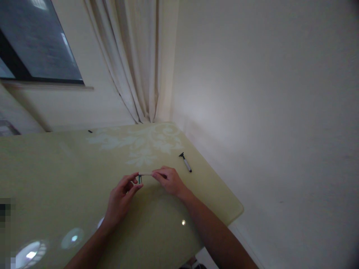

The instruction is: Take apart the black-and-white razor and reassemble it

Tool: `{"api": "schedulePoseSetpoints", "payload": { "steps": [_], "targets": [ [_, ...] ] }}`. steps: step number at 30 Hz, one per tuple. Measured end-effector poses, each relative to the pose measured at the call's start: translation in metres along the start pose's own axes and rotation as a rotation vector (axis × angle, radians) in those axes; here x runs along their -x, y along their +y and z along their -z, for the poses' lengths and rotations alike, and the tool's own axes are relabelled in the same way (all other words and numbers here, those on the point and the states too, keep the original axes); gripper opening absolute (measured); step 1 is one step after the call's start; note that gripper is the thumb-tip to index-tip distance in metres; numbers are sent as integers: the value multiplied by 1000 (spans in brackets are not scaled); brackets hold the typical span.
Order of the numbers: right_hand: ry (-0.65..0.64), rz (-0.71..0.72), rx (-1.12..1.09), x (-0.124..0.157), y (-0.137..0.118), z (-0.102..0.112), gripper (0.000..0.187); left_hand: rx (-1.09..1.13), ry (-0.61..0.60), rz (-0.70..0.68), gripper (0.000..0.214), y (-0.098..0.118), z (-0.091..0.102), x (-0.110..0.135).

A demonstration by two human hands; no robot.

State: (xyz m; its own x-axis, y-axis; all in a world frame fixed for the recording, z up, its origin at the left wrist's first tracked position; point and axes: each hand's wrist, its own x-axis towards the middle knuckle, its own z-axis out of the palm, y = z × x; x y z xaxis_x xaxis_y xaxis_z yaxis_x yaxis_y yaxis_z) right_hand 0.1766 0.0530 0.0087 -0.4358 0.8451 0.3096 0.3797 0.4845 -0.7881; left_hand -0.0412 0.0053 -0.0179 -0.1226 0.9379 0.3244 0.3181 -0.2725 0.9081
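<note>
Over the middle of the table, both hands hold a small razor [145,174] with a pale, thin handle lying level and a green-teal head at its left end. My left hand [122,194] pinches that head between thumb and fingertips. The handle's right end is between the thumb and fingers of my right hand [169,180], which hide part of it. Beyond my right hand, a second razor [186,163] with a black head and grey-and-black handle lies on the table, touched by neither hand.
The glossy pale-green table [70,175] bears a white floral pattern and light reflections. A small black piece [90,131] lies near its far edge. A wall [266,112] runs along the right side; a curtain [134,67] hangs behind.
</note>
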Motion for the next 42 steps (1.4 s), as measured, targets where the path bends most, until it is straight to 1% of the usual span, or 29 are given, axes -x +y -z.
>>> {"api": "schedulePoseSetpoints", "payload": {
  "steps": [1,5,7,9,13,17,21,22,25,26,29,30,31,34,35,37,39,42],
  "targets": [
    [11,0,0,0,0,0,36,8,-8,6,44,-1,0,0],
    [-19,46,-18,0,0,0,35,23,-19,30,46,-3,0,1],
    [23,27,41,0,1,2,37,23,-10,35,46,-3,1,0],
    [48,12,51,0,2,3,39,27,-12,36,45,-3,1,0],
    [-19,41,-3,0,3,4,37,27,-22,28,45,0,0,-1],
    [69,29,72,0,4,4,37,28,-12,30,44,0,-1,-1],
    [-27,95,-21,1,5,6,36,30,-20,41,45,-1,-1,-1],
    [-24,87,-8,1,5,6,35,34,-16,36,45,-1,-1,-1],
    [71,31,62,1,6,7,36,39,-14,22,42,-3,-1,-1],
    [72,32,52,1,6,8,35,37,-21,24,42,-3,-2,-1],
    [-11,78,-29,1,7,7,34,43,-31,31,43,-4,-2,0],
    [-20,80,-27,1,7,7,34,47,-26,30,44,-4,-2,0],
    [-3,71,-1,1,7,7,33,51,-20,27,44,-3,-2,0],
    [99,32,65,1,7,7,33,46,-14,27,42,-1,-1,0],
    [98,42,50,1,7,7,33,46,-20,30,42,0,-1,0],
    [43,88,-11,1,7,8,33,50,-29,31,43,0,-1,0],
    [8,105,-12,1,6,8,33,52,-22,23,43,1,-1,0],
    [78,45,81,1,7,10,33,41,-4,13,42,1,-1,0]
  ]
}}
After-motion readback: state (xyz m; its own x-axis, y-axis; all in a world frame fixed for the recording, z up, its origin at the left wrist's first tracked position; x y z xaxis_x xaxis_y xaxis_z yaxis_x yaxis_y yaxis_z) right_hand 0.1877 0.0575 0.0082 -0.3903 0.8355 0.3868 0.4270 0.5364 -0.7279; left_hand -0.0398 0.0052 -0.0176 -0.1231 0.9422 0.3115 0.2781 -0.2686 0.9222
